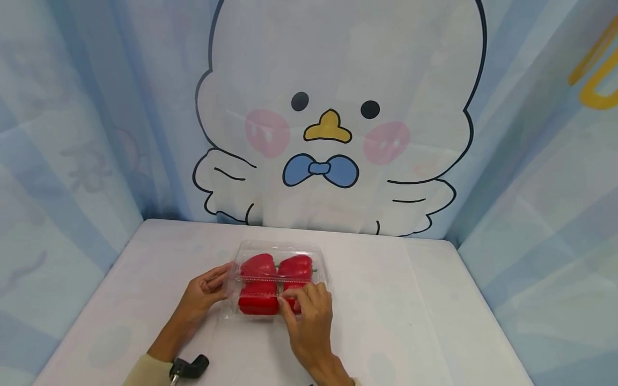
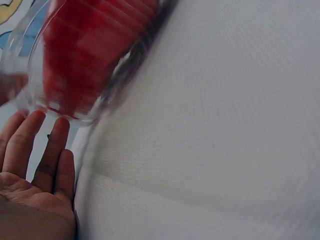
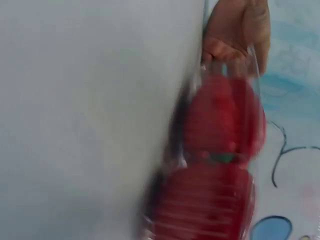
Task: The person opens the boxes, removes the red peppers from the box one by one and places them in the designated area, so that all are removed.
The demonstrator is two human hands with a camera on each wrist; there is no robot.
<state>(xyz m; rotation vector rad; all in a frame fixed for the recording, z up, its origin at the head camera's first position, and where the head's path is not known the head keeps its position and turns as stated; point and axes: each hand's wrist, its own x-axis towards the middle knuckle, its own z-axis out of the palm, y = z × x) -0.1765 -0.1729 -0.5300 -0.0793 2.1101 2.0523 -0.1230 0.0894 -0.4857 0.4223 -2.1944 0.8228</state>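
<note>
A clear plastic clamshell box (image 1: pixel 316 257) with several glossy red bell peppers (image 1: pixel 258 298) inside lies near the middle of the white table. Small green stems show between the peppers. At the box's left side is my left hand (image 1: pixel 205 289), its extended fingers touching the plastic wall. The left wrist view shows that hand's fingers (image 2: pixel 50 160) nearly straight, fingertips right at the box's end. Over the box's front right part, my right hand (image 1: pixel 311 316) pinches the clear plastic with thumb and forefinger, its other fingers curled. The right wrist view is blurred and leaves the right hand out.
The white-covered table (image 1: pixel 396 305) extends to both sides of the box. Pale blue printed curtains (image 1: pixel 63 161) enclose it on the left, back and right. A black wrist mount (image 1: pixel 190 368) sits at the left sleeve (image 1: pixel 147 371).
</note>
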